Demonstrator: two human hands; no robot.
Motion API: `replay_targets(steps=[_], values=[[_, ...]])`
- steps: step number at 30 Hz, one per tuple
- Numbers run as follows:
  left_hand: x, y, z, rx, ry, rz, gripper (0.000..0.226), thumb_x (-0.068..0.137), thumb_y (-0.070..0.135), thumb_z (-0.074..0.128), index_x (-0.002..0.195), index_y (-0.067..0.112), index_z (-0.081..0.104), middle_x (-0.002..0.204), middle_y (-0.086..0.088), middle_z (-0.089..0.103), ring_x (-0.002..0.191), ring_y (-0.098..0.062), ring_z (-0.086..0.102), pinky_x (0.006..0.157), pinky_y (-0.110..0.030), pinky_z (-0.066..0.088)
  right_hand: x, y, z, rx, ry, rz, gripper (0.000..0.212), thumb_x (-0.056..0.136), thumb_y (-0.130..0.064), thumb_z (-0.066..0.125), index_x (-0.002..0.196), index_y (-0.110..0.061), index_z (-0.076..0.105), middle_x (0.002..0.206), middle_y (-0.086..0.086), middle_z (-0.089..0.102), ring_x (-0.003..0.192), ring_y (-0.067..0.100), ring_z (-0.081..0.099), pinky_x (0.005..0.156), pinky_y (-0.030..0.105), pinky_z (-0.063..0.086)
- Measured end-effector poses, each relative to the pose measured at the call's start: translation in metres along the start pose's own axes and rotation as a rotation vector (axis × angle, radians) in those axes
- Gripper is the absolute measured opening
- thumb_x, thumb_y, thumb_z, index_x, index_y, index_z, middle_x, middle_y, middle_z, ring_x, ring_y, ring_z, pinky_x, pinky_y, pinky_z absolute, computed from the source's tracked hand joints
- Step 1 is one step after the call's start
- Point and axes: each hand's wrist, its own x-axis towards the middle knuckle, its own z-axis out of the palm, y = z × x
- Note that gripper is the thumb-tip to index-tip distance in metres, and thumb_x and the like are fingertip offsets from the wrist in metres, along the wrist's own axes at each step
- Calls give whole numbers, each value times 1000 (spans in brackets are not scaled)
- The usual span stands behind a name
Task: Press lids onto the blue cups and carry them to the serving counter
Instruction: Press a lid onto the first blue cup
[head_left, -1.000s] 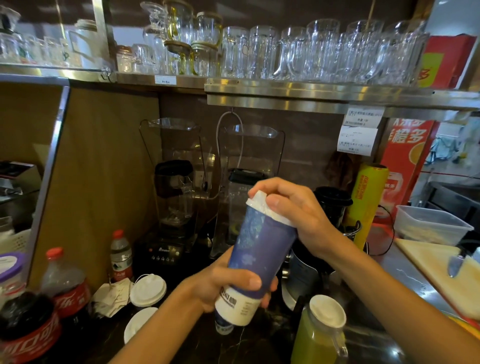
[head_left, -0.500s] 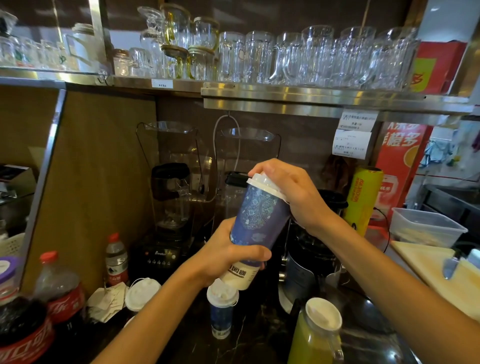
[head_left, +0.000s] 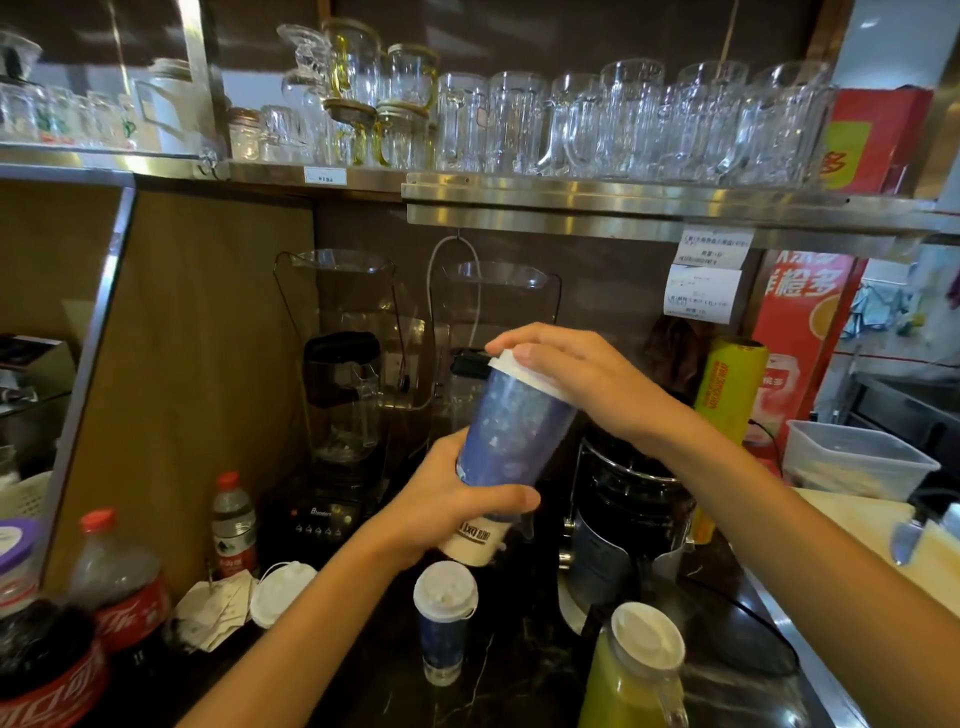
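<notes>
You have lifted the tilted blue cup (head_left: 511, 431) higher above the counter (head_left: 519, 686), uncovering a second lidded cup (head_left: 444, 618) below it. Your left hand (head_left: 447, 506) now grips nearer its base, your right hand (head_left: 576, 382) flatter on the lid (head_left: 514, 371).

Blue patterned cup (head_left: 511, 431) with cream base, white lid (head_left: 524, 375).

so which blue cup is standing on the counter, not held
The smaller lidded blue cup stands alone on the dark counter. The bigger one is tilted in both hands.
</notes>
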Motion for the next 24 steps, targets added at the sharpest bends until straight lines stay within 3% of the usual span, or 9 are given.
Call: replay_targets(steps=[2, 3, 5, 6, 10, 14, 17, 21, 24], values=[[1, -1, -2, 198, 134, 68, 64, 61, 37, 90, 119, 27, 64, 107, 2, 74, 96, -16, 74, 79, -29, 62, -1, 7, 5, -85, 24, 122, 26, 101, -49, 55, 115, -37, 74, 114, -9, 74, 103, 13, 72, 92, 34, 56], [1, -2, -2, 276, 170, 99, 65, 62, 39, 91, 120, 29, 63, 107, 5, 74, 96, -12, 74, 81, -30, 63, -2, 9, 10, -103, 73, 149, 29, 97, -56, 54, 110, -39, 74, 108, -10, 75, 96, 15, 74, 84, 30, 58], [-1, -6, 0, 407, 240, 149, 67, 62, 43, 92, 120, 32, 61, 107, 11, 74, 94, -7, 74, 82, -31, 63, -4, 9, 21, -154, 179, 139, 35, 89, -66, 51, 98, -40, 73, 95, -12, 74, 84, 14, 74, 73, 25, 57], [-2, -7, 0, 421, 246, 167, 66, 63, 42, 92, 120, 33, 61, 107, 12, 74, 93, -7, 74, 82, -32, 64, -5, 8, 25, -177, 223, 121, 37, 87, -67, 51, 93, -39, 73, 89, -11, 73, 81, 10, 72, 74, 29, 56], [-5, 0, -2, 349, 131, 177, 65, 67, 30, 92, 125, 29, 62, 110, 6, 75, 98, -15, 75, 85, -41, 64, -5, -1, 28, -203, 341, 46, 42, 83, -64, 50, 80, -31, 76, 83, 3, 74, 84, 16, 69, 82, 47, 56], [-12, 14, -4, 174, -4, 135, 57, 69, 25, 87, 122, 22, 65, 107, 2, 75, 97, -18, 74, 81, -31, 60, -8, -9, 26, -154, 350, -95, 38, 89, -48, 56, 91, -19, 81, 96, 3, 77, 98, 23, 69, 90, 52, 52], [-15, 22, -8, -42, -202, 37, 50, 73, 21, 82, 116, 6, 62, 96, -10, 70, 82, -27, 70, 74, -35, 59, -11, -15, 20, -38, 288, -235, 44, 89, -45, 55, 99, -10, 80, 103, 9, 75, 99, 29, 69, 90, 51, 52], [-17, 23, -6, -363, -487, -43, 54, 71, 31, 89, 115, 11, 65, 91, -12, 68, 73, -23, 68, 71, -34, 58, -8, -23, 13, 25, 143, -340, 42, 92, -39, 50, 106, -9, 76, 109, 18, 70, 99, 30, 68, 88, 41, 50], [-14, 23, -6, -298, -400, -25, 51, 73, 32, 87, 116, 14, 67, 94, -12, 69, 75, -23, 69, 73, -35, 59, -3, -24, 9, -22, 108, -335, 41, 94, -39, 47, 110, -13, 75, 113, 15, 71, 105, 28, 67, 93, 43, 50]])
